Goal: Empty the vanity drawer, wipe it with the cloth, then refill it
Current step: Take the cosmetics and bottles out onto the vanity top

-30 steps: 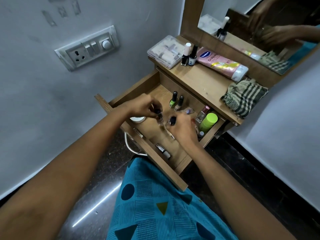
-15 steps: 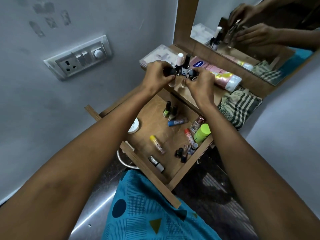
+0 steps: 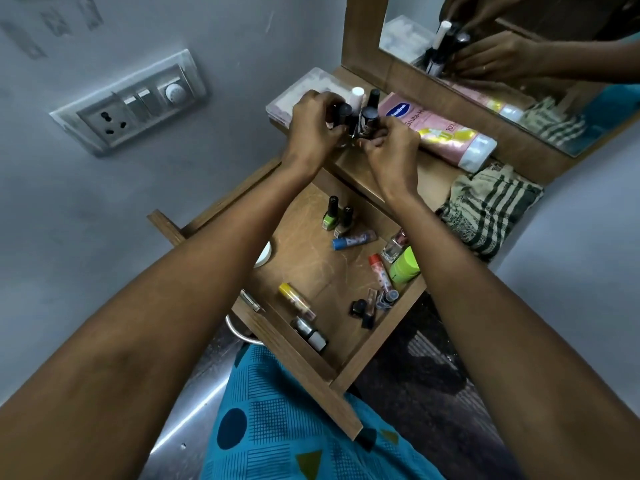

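Observation:
The wooden vanity drawer (image 3: 349, 355) is pulled open below the vanity top (image 3: 433, 181). It holds several small items: a green nail polish (image 3: 329, 213), a blue tube (image 3: 353, 240), a yellow-capped tube (image 3: 297, 300), a lime-green bottle (image 3: 403, 266) and a silver tube (image 3: 310, 334). My left hand (image 3: 311, 128) grips a dark-capped bottle (image 3: 341, 116) at the back left of the vanity top. My right hand (image 3: 388, 152) pinches another dark-capped bottle (image 3: 367, 122) beside it. The striped cloth (image 3: 488, 209) lies crumpled on the right of the top.
A pink lotion tube (image 3: 440, 131) lies along the mirror (image 3: 502, 60). A clear plastic box (image 3: 294, 98) sits at the top's back left, with a white-capped bottle (image 3: 356, 96) next to it. A wall socket panel (image 3: 131, 105) is on the left. My teal-clad lap is under the drawer.
Both hands lifted small bottles out of the drawer and carried them up to the vanity top, where they now hold them beside the standing bottles.

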The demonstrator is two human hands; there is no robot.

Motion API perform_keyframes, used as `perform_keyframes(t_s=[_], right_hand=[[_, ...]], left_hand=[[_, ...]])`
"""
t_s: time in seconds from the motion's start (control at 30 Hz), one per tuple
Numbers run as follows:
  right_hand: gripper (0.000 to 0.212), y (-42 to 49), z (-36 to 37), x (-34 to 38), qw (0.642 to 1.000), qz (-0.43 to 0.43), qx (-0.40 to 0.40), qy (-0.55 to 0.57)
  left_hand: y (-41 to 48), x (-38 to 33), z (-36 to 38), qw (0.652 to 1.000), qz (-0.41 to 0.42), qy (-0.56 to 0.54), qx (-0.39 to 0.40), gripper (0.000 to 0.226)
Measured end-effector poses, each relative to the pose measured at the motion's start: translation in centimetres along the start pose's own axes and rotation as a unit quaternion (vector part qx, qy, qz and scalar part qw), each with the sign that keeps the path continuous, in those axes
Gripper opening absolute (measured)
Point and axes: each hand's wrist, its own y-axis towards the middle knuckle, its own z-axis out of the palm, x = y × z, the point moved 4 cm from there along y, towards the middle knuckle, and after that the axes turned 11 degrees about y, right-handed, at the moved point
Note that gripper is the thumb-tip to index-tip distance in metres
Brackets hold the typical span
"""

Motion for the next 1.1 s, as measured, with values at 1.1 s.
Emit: perform_keyframes(t_s=[1.1], right_hand=[[0.01, -15.0, -2.0, -1.8, 0.951, 0.077, 0.265, -0.137]], left_hand=[[-17.4, 2.4, 2.2, 0.839, 0.143, 0.104, 0.515, 0.019]])
